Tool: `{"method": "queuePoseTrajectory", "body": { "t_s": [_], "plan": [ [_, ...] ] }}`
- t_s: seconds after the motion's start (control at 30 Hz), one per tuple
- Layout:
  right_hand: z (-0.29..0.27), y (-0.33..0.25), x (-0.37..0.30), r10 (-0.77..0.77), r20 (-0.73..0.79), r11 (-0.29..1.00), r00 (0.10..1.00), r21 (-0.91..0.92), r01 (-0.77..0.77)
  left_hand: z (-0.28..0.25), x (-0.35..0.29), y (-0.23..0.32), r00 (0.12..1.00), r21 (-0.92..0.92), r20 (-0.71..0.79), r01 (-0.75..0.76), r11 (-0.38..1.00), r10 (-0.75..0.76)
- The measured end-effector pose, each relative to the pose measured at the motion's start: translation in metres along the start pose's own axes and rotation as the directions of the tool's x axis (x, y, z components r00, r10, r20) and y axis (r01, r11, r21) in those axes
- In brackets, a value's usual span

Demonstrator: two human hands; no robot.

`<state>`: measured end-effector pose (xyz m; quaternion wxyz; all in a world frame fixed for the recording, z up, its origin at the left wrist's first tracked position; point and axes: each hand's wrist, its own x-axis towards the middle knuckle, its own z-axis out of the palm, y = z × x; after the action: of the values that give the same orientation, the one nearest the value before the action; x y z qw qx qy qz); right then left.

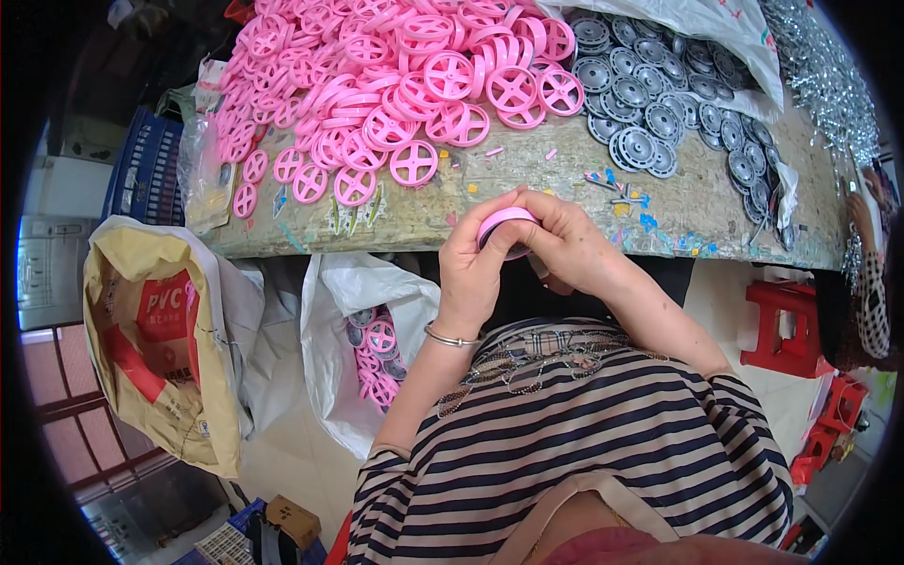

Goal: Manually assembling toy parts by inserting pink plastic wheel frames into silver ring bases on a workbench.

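Observation:
Both my hands grip one pink plastic wheel ring (pixel 507 215) just in front of the table's near edge. My left hand (pixel 471 262) holds its left side, thumb pressed on the dark inner part. From the right, my right hand (pixel 570 243) wraps round it, its thumb lying across the ring's near face. The fingers hide most of the ring, and whether a grey disc sits fully inside I cannot tell. Beyond my hands lies a large heap of pink spoked wheel rings (pixel 414 162). Grey round wheel discs (pixel 633 146) are piled to its right.
The worn table (pixel 414 212) carries small plastic scraps. Below its edge, a white sack (pixel 325 363) holds pink and grey wheels. A beige paper sack (pixel 226 414) stands at left, a red stool (pixel 786 325) at right. Silver tinsel (pixel 829 85) hangs far right, near another person's arm (pixel 874 282).

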<state>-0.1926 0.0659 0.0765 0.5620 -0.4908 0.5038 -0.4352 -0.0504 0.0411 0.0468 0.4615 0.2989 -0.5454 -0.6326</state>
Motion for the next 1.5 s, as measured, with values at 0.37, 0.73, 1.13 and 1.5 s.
{"method": "queuePoseTrajectory", "body": {
  "t_s": [0.37, 0.73, 1.13, 1.5],
  "plan": [
    [-0.003, 0.008, 0.018, -0.094, -0.003, 0.957, 0.996, -0.276, 0.089, -0.055, -0.051, -0.006, 0.933, 0.321, -0.350, 0.036, 0.946, 0.084],
    [-0.071, 0.023, 0.145, -0.534, -0.193, 0.293, 0.823, -0.955, -0.033, -0.168, -0.149, -0.015, 0.729, 0.726, -0.652, 0.520, 0.451, 0.208],
    [-0.045, 0.016, 0.067, -0.638, 0.096, 0.297, 0.764, -0.885, 0.359, -0.015, 0.002, -0.010, 0.970, 0.035, -0.190, -0.149, 0.988, 0.153],
    [-0.143, 0.033, 0.101, -0.625, -0.167, 0.256, 0.763, -0.967, -0.002, -0.018, 0.036, -0.039, 0.939, -0.228, -0.103, 0.299, 0.927, -0.328]
  ]
}}
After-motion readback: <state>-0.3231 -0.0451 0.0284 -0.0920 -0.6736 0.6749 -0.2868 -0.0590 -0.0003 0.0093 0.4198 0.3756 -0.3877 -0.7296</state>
